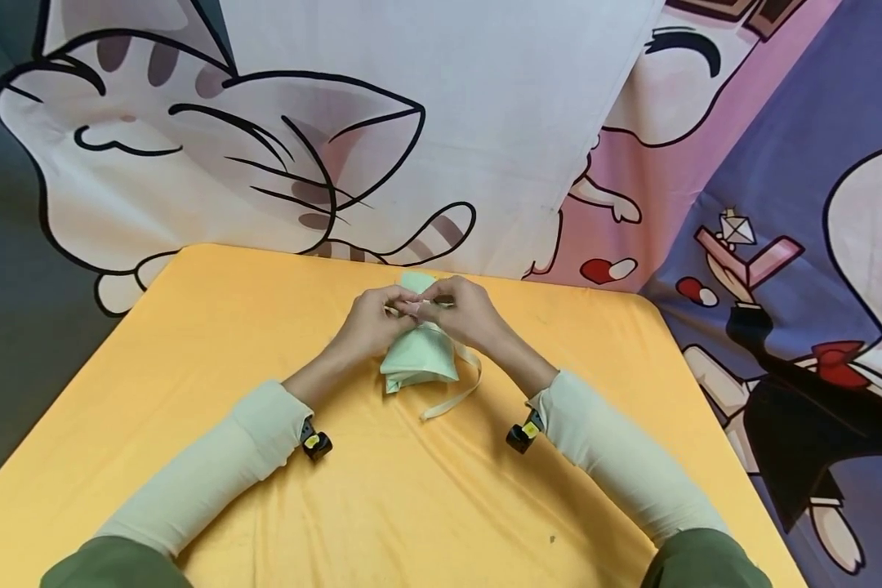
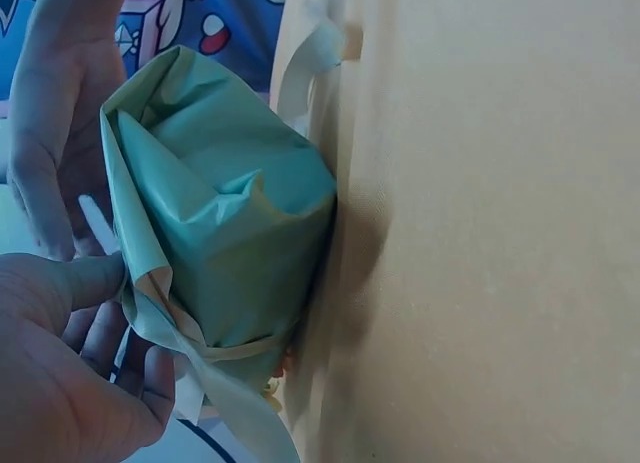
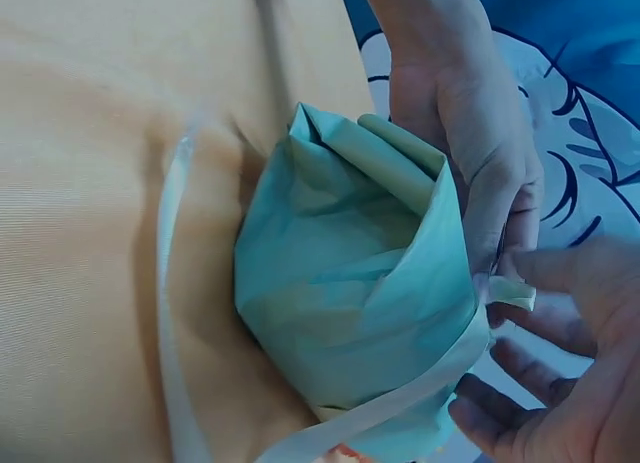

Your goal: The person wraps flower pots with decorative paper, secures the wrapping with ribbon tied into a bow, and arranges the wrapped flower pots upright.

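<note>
A pale green folded bundle (image 1: 420,359) lies on the yellow cloth, pinched narrow near its top by a cream ribbon (image 1: 456,400) that is wound around it. My left hand (image 1: 377,320) pinches the ribbon at the narrow part, thumb against the band in the left wrist view. From the other side my right hand (image 1: 470,310) meets it, fingertips on a short ribbon end (image 3: 512,291). The fingers of both hands meet over the narrow part and hide much of it. One long ribbon tail (image 3: 172,283) curves loosely onto the cloth.
The yellow cloth (image 1: 265,343) covers the table beneath both forearms. Behind it hangs a white sheet (image 1: 500,122) with a cartoon cat, and at the right a purple printed sheet (image 1: 750,163). Small black wrist cameras (image 1: 316,441) hang below the sleeves.
</note>
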`<state>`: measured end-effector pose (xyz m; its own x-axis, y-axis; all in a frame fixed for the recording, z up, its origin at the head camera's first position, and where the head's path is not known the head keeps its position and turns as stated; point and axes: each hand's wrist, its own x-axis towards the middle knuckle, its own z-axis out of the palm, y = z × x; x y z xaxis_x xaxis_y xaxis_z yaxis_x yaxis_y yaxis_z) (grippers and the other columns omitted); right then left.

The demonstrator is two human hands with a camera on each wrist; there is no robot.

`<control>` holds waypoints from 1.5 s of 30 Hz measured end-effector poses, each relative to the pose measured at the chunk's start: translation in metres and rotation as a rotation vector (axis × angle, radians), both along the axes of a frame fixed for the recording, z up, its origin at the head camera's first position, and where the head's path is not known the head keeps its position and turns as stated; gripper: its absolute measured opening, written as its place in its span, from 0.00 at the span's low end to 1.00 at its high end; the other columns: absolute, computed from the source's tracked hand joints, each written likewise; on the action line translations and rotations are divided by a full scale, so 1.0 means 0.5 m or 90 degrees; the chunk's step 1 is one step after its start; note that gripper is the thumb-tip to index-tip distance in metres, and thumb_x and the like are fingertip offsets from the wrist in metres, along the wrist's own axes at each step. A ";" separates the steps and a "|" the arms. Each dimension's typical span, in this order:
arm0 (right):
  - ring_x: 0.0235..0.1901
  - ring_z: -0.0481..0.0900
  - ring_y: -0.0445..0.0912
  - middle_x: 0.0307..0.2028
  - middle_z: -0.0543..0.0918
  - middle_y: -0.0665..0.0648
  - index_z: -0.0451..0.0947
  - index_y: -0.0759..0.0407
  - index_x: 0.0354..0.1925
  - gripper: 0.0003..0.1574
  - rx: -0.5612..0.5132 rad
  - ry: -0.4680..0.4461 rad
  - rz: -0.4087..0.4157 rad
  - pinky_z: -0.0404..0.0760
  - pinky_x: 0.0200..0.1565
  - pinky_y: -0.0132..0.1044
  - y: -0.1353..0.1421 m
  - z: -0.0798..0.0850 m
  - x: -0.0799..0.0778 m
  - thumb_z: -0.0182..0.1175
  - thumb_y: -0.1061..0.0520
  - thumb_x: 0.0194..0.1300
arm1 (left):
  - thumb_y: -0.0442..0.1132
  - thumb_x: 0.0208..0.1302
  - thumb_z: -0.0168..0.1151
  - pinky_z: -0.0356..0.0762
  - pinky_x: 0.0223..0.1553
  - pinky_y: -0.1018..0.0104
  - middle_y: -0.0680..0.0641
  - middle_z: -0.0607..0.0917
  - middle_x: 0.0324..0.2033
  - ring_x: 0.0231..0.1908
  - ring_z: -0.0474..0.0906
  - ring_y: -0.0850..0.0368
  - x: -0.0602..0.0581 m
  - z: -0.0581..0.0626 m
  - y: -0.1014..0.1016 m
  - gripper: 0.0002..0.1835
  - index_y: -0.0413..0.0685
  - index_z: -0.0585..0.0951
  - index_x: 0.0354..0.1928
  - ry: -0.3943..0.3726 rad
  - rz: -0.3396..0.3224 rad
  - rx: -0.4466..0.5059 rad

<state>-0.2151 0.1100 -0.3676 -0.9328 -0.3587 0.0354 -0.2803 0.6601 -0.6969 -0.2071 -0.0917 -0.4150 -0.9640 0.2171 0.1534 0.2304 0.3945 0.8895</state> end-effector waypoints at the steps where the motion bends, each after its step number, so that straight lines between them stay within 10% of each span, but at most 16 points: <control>1: 0.71 0.84 0.60 0.65 0.85 0.60 0.87 0.58 0.60 0.20 -0.011 -0.009 -0.012 0.87 0.69 0.56 0.007 -0.002 0.004 0.71 0.47 0.80 | 0.36 0.78 0.74 0.84 0.43 0.68 0.42 0.94 0.48 0.44 0.87 0.51 0.000 0.000 0.002 0.11 0.43 0.92 0.57 -0.005 -0.001 -0.002; 10: 0.70 0.87 0.60 0.65 0.87 0.62 0.83 0.59 0.61 0.20 -0.021 -0.074 -0.067 0.89 0.68 0.54 0.058 -0.035 0.031 0.70 0.50 0.80 | 0.40 0.78 0.74 0.83 0.41 0.70 0.42 0.94 0.49 0.45 0.87 0.51 0.003 0.007 0.010 0.11 0.43 0.94 0.55 -0.039 0.014 0.005; 25: 0.59 0.92 0.59 0.51 0.91 0.60 0.86 0.59 0.46 0.12 0.023 0.006 -0.074 0.93 0.56 0.52 0.066 -0.026 0.062 0.71 0.51 0.82 | 0.38 0.75 0.77 0.76 0.36 0.69 0.45 0.95 0.45 0.39 0.79 0.54 0.007 -0.006 0.026 0.06 0.48 0.96 0.50 0.002 0.045 0.028; 33: 0.61 0.89 0.57 0.55 0.91 0.61 0.84 0.59 0.49 0.10 0.007 0.109 0.005 0.90 0.61 0.54 0.047 -0.037 0.036 0.67 0.53 0.84 | 0.35 0.76 0.76 0.76 0.38 0.69 0.44 0.96 0.46 0.39 0.79 0.54 0.010 -0.006 0.027 0.07 0.47 0.95 0.52 0.029 0.057 0.032; 45: 0.44 0.91 0.50 0.42 0.92 0.57 0.85 0.59 0.47 0.04 0.021 0.071 -0.022 0.90 0.48 0.43 0.031 -0.015 0.015 0.72 0.61 0.78 | 0.36 0.75 0.77 0.77 0.38 0.72 0.43 0.97 0.47 0.39 0.82 0.55 0.013 -0.027 0.033 0.06 0.45 0.95 0.50 0.044 0.065 0.084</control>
